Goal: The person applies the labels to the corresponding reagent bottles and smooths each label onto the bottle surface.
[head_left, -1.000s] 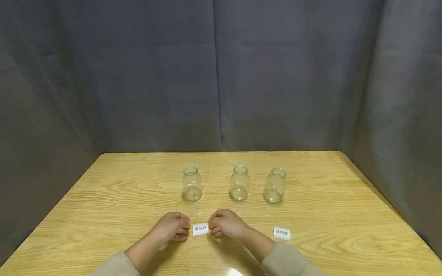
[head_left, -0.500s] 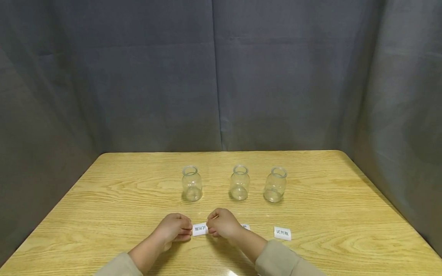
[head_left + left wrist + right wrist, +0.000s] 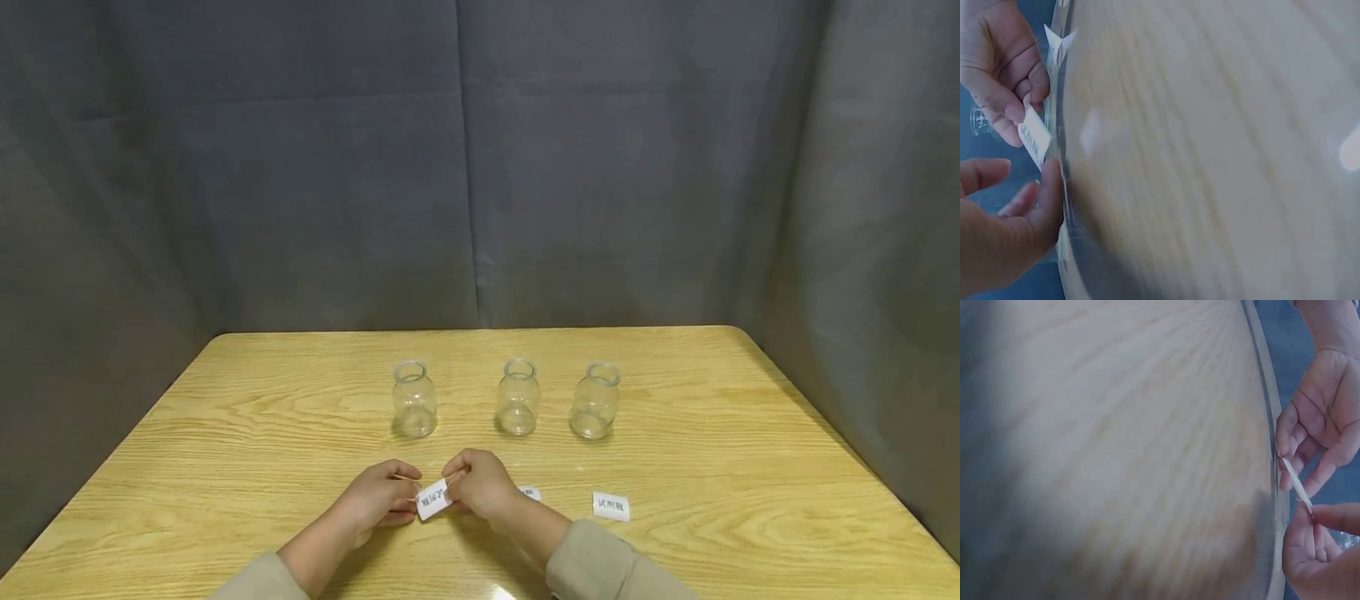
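Observation:
A white paper label (image 3: 432, 500) with dark handwritten characters is tilted between the two hands in the head view. My right hand (image 3: 482, 490) pinches its right end between thumb and finger, as the left wrist view also shows. At the label's other end is my left hand (image 3: 381, 498), a fingertip touching or very near the edge, with a gap between its thumb and fingers (image 3: 1050, 194). Edge-on, the label (image 3: 1297, 484) looks like a thin white strip in the right wrist view.
Three open glass jars stand in a row behind the hands: left jar (image 3: 415, 402), middle jar (image 3: 518, 400), right jar (image 3: 595, 403). Another white label (image 3: 611, 506) lies on the wooden table (image 3: 712, 450) to the right. One more label (image 3: 530, 492) is partly hidden behind the right wrist.
The label between the hands has come up from the table and tilted, its right end higher. My right hand has moved slightly left onto it, uncovering part of the label behind the wrist.

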A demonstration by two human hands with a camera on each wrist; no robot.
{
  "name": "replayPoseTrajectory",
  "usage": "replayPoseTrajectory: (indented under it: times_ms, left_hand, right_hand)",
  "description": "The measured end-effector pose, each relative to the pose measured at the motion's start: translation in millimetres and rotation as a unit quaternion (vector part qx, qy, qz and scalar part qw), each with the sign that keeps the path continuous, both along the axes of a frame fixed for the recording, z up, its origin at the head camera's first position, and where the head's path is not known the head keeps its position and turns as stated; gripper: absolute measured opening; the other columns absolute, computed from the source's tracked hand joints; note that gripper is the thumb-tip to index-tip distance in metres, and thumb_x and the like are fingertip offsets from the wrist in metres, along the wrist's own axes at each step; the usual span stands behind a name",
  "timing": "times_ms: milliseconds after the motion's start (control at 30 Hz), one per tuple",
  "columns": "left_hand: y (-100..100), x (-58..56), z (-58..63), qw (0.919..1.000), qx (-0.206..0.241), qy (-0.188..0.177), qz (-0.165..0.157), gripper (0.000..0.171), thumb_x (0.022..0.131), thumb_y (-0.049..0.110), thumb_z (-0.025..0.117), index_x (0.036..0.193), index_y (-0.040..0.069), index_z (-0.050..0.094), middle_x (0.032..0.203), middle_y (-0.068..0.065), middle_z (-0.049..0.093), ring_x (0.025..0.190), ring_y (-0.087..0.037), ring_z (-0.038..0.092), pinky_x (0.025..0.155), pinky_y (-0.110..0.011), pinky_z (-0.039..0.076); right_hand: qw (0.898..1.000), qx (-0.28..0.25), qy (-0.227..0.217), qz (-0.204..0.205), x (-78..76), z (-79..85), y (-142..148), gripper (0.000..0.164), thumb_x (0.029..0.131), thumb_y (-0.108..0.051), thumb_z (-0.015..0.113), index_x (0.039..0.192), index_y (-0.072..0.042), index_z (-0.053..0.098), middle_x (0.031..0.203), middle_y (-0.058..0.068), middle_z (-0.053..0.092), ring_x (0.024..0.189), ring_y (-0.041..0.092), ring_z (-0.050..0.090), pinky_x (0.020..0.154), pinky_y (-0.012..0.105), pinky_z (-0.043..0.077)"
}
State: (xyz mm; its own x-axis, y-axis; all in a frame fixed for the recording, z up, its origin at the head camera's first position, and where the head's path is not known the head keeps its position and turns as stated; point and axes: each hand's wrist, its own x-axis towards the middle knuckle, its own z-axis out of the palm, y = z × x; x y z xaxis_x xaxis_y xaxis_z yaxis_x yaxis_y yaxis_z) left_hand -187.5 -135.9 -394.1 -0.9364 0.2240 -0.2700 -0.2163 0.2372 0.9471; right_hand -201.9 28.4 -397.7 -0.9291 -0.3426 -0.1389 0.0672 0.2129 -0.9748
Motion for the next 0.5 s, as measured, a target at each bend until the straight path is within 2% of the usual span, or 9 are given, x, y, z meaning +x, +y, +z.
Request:
replayPoseTrajectory:
  times_ms: [200, 333, 500]
  left_hand:
    - [0.0, -2.7, 5.3, 0.9982, 0.002, 0.028, -0.054, 0.027, 0.081, 0.003, 0.051, 0.104, -0.011, 0.048, 0.084, -0.012, 0.052, 0.068, -0.017, 0.052, 0.064, -0.028, 0.049]
    - [3.5, -7.2, 9.9, 0.9980, 0.007, 0.034, -0.053, 0.020, 0.082, 0.002, 0.050, 0.099, -0.010, 0.051, 0.084, -0.012, 0.053, 0.066, -0.016, 0.050, 0.062, -0.024, 0.048]
    - [7.2, -11.5, 16.5, 0.9977, 0.022, 0.044, -0.046, 0.017, 0.083, 0.002, 0.051, 0.096, -0.008, 0.049, 0.087, -0.012, 0.052, 0.071, -0.018, 0.051, 0.066, -0.028, 0.048]
  right_hand:
    - [1.000, -0.013, 0.018, 0.015, -3.6, 3.8, 6.8, 0.021, 0.072, 0.011, 0.053, 0.093, 0.008, 0.051, 0.077, 0.012, 0.050, 0.067, 0.018, 0.051, 0.065, 0.031, 0.049]
    - [0.999, -0.034, 0.024, 0.019, -6.1, 7.8, 11.4, 0.022, 0.073, 0.008, 0.054, 0.095, 0.010, 0.051, 0.078, 0.011, 0.052, 0.069, 0.017, 0.051, 0.068, 0.033, 0.048]
    - [0.998, -0.065, 0.006, -0.004, -7.9, 11.8, 15.1, 0.024, 0.073, 0.005, 0.057, 0.095, 0.011, 0.050, 0.080, 0.009, 0.052, 0.069, 0.015, 0.053, 0.068, 0.032, 0.049]
